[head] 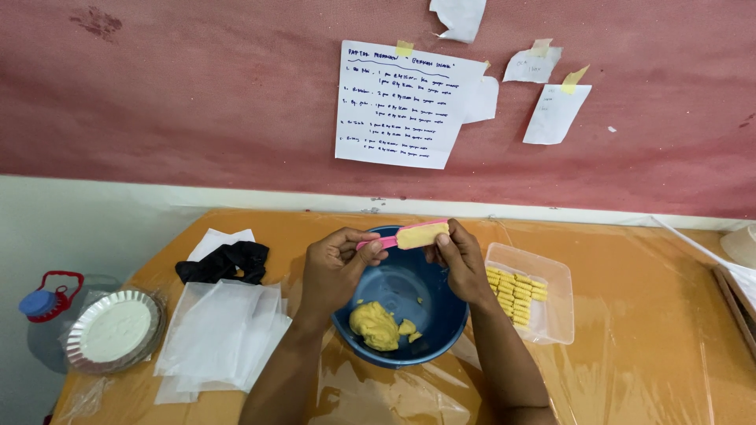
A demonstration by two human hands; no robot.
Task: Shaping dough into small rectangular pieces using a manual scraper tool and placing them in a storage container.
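Blue bowl (441, 334) with a yellow dough lump (375, 325) nearest me on the tabletop (630, 346), above it my left hand (335, 267) gripping a pink mould's (421, 234) handle, my right hand (461, 264) pinching its dough-filled end, clear tub (551, 319) of shaped yellow pieces (516, 290) just right, papers (398, 106) on the far wall.

Both my hands up over blue bowl (441, 334), so way down into it open; dough lump (375, 325) fills front-left of floor, rest bare. Right: clear tub (555, 315) of yellow pieces just beside bowl, blocks sideways pass. Beyond tub, bare plastic-covered table (646, 315), free room. Left: stack of clear bags (220, 334) lies flat, passable above; black cloth (224, 261) behind; foil tin (114, 330) and jug (47, 311) at edge. Wall close behind.
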